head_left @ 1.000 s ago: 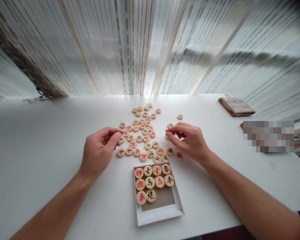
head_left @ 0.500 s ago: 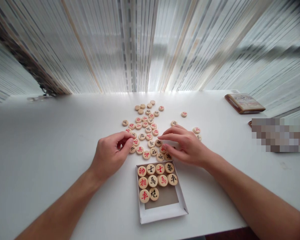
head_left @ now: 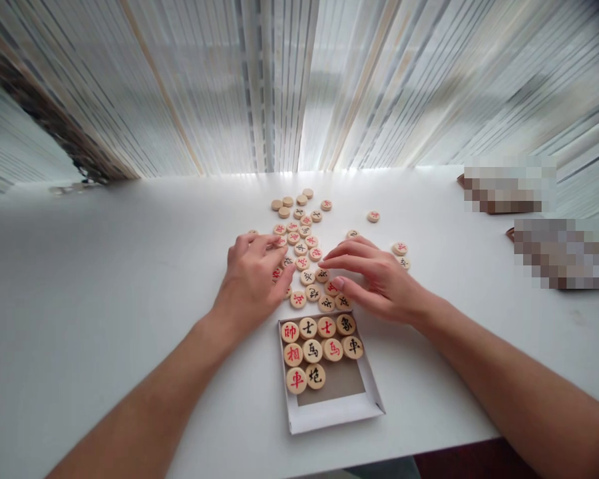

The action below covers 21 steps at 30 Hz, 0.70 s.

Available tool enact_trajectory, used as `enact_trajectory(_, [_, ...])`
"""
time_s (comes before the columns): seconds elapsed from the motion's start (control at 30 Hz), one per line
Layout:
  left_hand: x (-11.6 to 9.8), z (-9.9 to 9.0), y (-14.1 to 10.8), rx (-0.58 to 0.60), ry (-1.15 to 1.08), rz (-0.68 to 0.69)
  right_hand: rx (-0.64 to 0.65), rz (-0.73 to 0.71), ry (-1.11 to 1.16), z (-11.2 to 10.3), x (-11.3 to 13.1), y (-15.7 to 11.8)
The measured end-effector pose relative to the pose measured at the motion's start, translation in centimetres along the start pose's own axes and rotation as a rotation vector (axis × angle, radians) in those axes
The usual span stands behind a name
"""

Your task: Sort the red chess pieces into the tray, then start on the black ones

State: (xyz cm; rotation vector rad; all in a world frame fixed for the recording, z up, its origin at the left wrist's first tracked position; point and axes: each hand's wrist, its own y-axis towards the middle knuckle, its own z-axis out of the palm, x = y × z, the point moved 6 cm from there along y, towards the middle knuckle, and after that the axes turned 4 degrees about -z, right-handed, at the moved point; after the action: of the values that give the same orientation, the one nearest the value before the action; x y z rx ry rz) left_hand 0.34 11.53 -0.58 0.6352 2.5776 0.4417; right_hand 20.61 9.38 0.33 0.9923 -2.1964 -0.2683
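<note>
Round wooden Chinese chess pieces [head_left: 302,263], marked in red or black characters, lie loosely scattered on the white table. My left hand [head_left: 254,276] is over the left side of the scatter, its fingers stretched out and covering some pieces. On the other side my right hand [head_left: 379,279] has its fingers apart, fingertips close to a black-marked piece [head_left: 322,275] and thumb by a red one. Nothing shows gripped in either hand. Just in front stands a shallow white cardboard box [head_left: 337,416] with rows of pieces at its far side; its near right part shows bare bottom.
Several pieces lie blank side up [head_left: 284,212] at the far end. A few stray pieces [head_left: 373,216] sit to the right. Two flat boxes, partly blurred out, lie at the far right [head_left: 502,193]. Striped string curtains [head_left: 219,93] hang behind the table's back edge.
My left hand has moved right and slightly forward onto the pieces, its pinched fingers now stretched out. My right hand stays by the same pieces. The camera view has shifted a little.
</note>
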Motion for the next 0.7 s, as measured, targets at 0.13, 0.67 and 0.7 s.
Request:
enact_trajectory(0.13, [-0.6,0.5,0.0,0.036,0.032,-0.03,-0.015,0.006,0.005,0.1,-0.1,-0.1])
enact_trajectory(0.67, [-0.4,-1.9,-1.2,-0.11,-0.807,-0.287,-0.179,-0.069,-0.019,-0.8,0.9,-0.1])
enact_trajectory(0.7, [-0.4,-1.8,-1.6,-0.093,-0.924,-0.374,-0.194,-0.059,0.0,-0.8,1.0,-0.1])
